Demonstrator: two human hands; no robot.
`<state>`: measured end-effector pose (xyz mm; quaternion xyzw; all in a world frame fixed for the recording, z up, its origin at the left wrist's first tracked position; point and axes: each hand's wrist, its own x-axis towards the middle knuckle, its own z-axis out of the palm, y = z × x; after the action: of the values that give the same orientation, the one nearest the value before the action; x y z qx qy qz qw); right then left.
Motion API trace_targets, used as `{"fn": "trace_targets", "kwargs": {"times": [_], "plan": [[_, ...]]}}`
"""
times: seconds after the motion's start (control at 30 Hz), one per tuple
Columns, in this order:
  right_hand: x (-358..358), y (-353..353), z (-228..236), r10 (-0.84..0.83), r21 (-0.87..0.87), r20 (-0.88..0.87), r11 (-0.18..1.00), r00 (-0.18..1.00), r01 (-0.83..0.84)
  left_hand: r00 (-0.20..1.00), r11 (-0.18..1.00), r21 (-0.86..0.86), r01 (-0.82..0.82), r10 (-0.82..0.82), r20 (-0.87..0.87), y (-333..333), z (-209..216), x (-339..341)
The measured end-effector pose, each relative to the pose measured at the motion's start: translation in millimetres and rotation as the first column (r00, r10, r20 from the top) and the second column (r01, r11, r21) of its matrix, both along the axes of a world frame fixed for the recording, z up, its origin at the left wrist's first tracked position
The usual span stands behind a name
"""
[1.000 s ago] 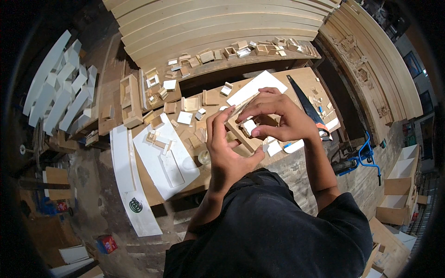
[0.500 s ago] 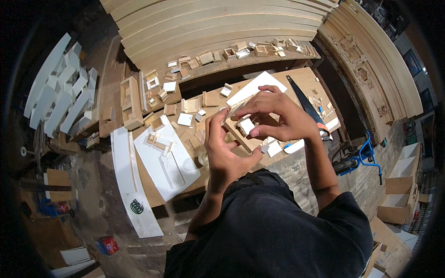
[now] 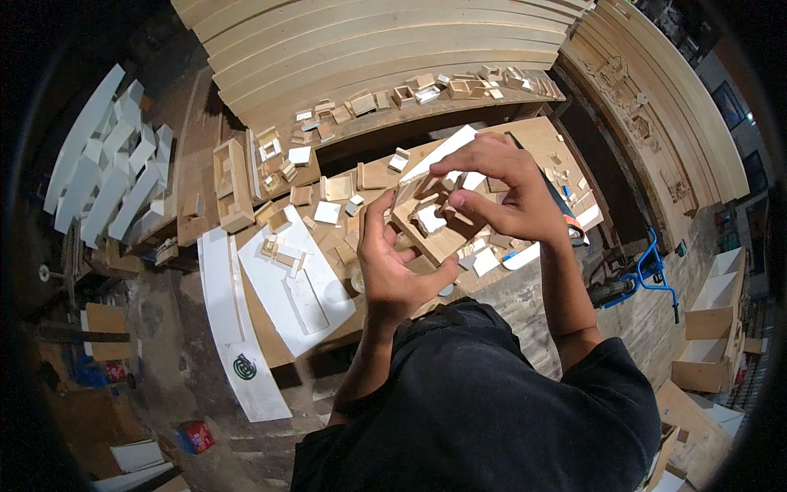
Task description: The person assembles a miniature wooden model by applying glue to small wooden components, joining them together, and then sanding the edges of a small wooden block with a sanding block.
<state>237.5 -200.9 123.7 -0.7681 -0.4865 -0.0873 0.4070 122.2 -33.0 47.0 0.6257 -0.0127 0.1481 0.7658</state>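
My left hand [image 3: 392,271] grips a small open wooden box [image 3: 443,243] from below and the side, tilted above the workbench [image 3: 266,332]. Inside the box lies a small white-faced block [image 3: 429,219]. Over the box's far right part, my right hand [image 3: 510,184] is curled, thumb and fingers bent toward each other. Whatever sits between those fingertips is partly hidden and too small to name. A handsaw [image 3: 571,221] lies on the bench just beyond my right wrist, its blade mostly covered by that hand.
Several small wooden boxes [image 3: 362,103] line the back ledge. White panels [image 3: 283,279] cover the bench's left part, with small blocks around them. Stacked planks [image 3: 385,41] rise behind. Right of the bench stands a blue-framed object [image 3: 648,275]; cut white pieces [image 3: 115,156] are piled far left.
My right hand has lifted slightly off the white-faced block, its thumb moving up and right. The box now shows more of its inside in my left hand.
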Motion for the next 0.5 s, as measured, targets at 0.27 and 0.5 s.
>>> {"fn": "trace_targets", "kwargs": {"times": [0.27, 0.5], "plan": [[-42, 9, -8, -0.228, 0.018, -0.075, 0.973, 0.971, 0.23, 0.967, 0.962, 0.142, -0.234, 0.215, 0.136, -10, 4, 2], [-54, 20, -22, -0.259, 0.106, -0.168, 0.954, 0.951, 0.279, 0.948, 0.938, 0.188, -0.291, 0.257, 0.187, -15, 10, 2]]}}
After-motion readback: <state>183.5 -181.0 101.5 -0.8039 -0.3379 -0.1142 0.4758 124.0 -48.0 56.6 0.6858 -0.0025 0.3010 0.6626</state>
